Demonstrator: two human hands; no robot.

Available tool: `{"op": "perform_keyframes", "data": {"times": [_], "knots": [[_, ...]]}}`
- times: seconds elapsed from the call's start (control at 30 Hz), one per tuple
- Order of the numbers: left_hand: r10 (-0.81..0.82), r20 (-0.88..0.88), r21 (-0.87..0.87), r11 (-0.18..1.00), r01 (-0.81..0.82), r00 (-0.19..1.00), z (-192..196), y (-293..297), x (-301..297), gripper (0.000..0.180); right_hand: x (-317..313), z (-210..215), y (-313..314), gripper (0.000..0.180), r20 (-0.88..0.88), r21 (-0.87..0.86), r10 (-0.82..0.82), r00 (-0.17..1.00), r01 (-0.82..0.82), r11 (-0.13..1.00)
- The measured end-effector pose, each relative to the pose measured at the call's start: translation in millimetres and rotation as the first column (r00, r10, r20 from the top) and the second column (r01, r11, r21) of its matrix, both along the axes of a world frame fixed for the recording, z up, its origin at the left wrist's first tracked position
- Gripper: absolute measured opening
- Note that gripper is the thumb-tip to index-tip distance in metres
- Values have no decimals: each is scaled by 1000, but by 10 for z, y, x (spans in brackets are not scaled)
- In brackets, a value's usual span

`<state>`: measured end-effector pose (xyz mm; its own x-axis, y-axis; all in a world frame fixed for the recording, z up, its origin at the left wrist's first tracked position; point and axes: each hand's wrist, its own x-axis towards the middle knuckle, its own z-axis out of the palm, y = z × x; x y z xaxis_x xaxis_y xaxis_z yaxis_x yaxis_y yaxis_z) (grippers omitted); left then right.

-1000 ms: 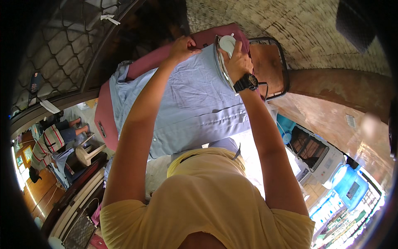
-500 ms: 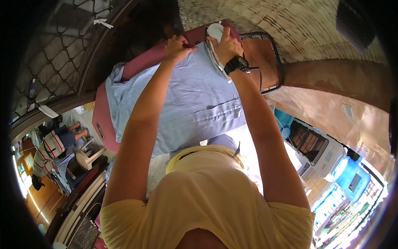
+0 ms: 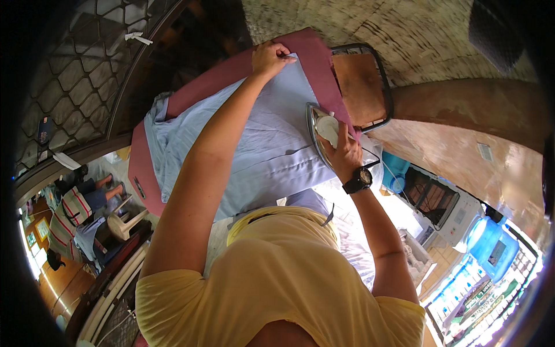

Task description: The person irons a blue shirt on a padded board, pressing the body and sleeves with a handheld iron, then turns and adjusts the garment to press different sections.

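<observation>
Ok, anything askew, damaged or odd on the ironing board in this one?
Nothing stands out. The light blue shirt lies spread on the pink ironing board, the left hand pinning its far edge while the right hand grips the iron on the cloth. The metal iron rest sits empty.

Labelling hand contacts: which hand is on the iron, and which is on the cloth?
The right hand, the one with the black wristwatch, grips the iron. The left hand has no watch and presses the light blue shirt at the board's far end.
</observation>
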<state>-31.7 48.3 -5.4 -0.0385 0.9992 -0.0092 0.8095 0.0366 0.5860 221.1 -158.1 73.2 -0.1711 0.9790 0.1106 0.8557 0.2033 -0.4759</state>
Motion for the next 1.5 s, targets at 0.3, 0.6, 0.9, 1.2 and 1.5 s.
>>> {"op": "perform_keyframes", "data": {"times": [0.3,0.6,0.9,1.2,1.5], "knots": [[19,-211,-82,996,-37,977,18,112,94,39,-480,26,729,57,41,-33,-95,995,96,995],[118,39,-200,974,-108,992,-122,148,42,34,-456,-11,780,60,96,-4,-40,995,40,999],[73,1,-290,954,-69,997,114,138,93,47,-436,74,832,56,42,-75,-20,999,23,997],[0,248,-175,983,44,969,28,-406,-1439,40,-746,63,1461,63,193,13,116,974,-121,993],[225,-96,-66,971,-231,970,98,-1147,-1409,30,-509,42,1581,51,47,-54,675,736,-673,737]]}}
